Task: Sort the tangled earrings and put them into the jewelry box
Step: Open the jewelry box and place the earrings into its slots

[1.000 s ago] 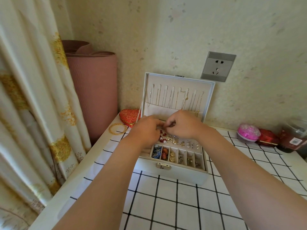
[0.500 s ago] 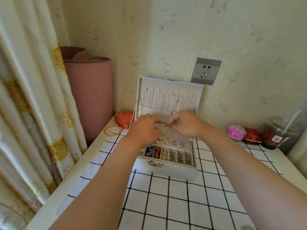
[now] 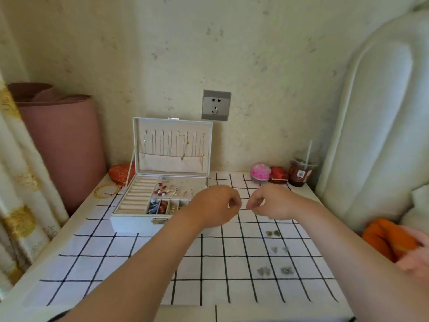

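The jewelry box (image 3: pixel 139 219) stands open on the table (image 3: pixel 139 270), its lid upright against the wall with chains hanging inside. Loose earrings (image 3: pixel 170 191) lie in a heap on the box's studded panel, behind its row of small filled compartments. Just right of the box, the left hand (image 3: pixel 214 206) and right hand (image 3: pixel 270 202) hover close together, each with fingertips pinched; whether anything is caught between them is too small to tell. Further right of the box, 3 pairs of small earrings (image 3: pixel 274 252) lie on the table in a column. A gold bangle (image 3: pixel 107 190) rests left of the box.
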A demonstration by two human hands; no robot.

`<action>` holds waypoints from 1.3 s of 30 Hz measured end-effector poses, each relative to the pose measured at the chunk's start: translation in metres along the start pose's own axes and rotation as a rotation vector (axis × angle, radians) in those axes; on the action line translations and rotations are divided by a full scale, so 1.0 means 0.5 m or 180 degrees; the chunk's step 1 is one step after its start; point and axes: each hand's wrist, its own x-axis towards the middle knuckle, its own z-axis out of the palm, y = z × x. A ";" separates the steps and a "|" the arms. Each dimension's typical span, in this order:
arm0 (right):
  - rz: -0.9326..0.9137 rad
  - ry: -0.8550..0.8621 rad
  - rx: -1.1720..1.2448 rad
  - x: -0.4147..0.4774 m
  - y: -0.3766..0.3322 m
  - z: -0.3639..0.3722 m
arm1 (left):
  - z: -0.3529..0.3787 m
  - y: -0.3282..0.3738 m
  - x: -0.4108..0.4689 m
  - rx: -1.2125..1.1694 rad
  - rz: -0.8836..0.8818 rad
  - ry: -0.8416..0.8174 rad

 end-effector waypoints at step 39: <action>-0.0189 0.0537 0.1069 0.038 -0.053 0.006 | 0.013 -0.004 0.009 -0.0636 -0.0667 0.0802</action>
